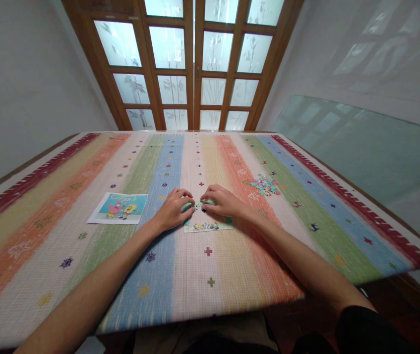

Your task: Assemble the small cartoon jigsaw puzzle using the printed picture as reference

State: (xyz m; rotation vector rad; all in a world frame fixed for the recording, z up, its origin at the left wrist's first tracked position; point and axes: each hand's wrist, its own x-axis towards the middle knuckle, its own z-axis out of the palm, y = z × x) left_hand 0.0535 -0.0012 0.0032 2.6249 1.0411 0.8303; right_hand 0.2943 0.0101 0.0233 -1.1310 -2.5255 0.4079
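A partly assembled jigsaw puzzle (207, 226) lies in the middle of the table on a striped cloth. My left hand (173, 208) rests on its upper left corner, fingers curled on greenish puzzle pieces (186, 207). On the upper right part sits my right hand (223, 200), fingertips pinched on pieces (207, 202) beside the left hand. The two hands almost touch. What lies under the fingers is hidden.
A cartoon reference picture (119, 207) lies to the left of the puzzle. A pile of loose puzzle pieces (265, 185) sits to the right, farther back. The striped tablecloth (84, 255) covers the table. A wooden glazed door (195, 64) stands beyond the far edge.
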